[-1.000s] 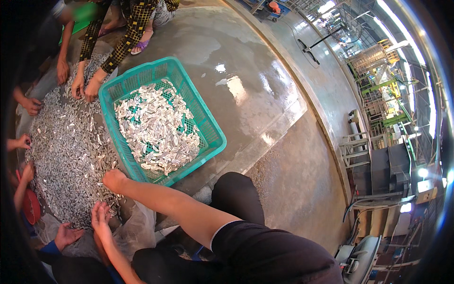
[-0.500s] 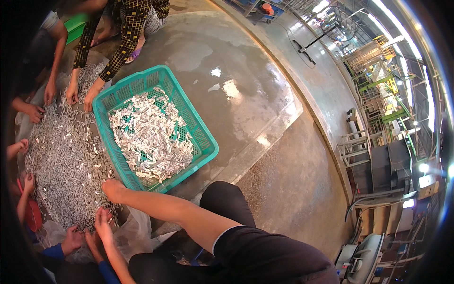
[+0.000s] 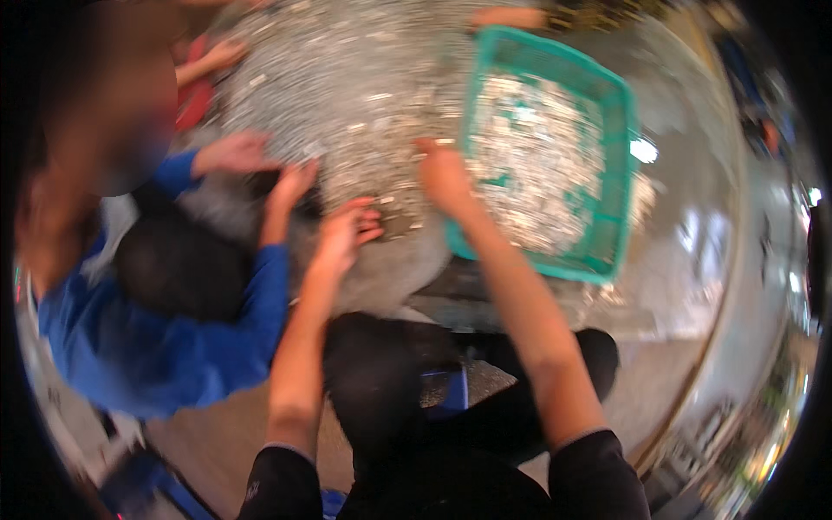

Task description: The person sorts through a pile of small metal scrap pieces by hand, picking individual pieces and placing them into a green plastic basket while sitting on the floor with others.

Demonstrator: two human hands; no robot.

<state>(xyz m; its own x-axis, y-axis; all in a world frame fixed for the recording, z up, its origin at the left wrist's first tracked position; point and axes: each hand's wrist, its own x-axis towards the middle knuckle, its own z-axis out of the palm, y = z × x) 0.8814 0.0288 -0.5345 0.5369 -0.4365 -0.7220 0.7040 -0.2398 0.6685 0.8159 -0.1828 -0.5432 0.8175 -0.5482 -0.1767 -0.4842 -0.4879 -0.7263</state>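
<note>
Motion blur softens the view. My left hand [image 3: 341,236] hangs over the near edge of a broad heap of small pale, elongated pieces [image 3: 347,143], with its fingers curled and a small pale piece at their tips. My right hand [image 3: 446,180] is closed over the heap, just left of the green basket [image 3: 626,173], with a pale piece showing at its fingertips. More such pieces [image 3: 537,173] cover much of the basket's perforated bottom. What kind the pieces are, I cannot make out.
To my left a co-worker in a blue sleeve [image 3: 270,295] has both hands at the heap. Another person's hand [image 3: 227,54] is farther off, beside a red container [image 3: 195,106]. A forearm [image 3: 510,17] reaches in behind the basket. Wet floor [image 3: 676,225] lies on the right.
My view has swung left, so the heap and basket now appear farther right. My right hand is still beside the basket, and the co-worker in blue has come further into view.
</note>
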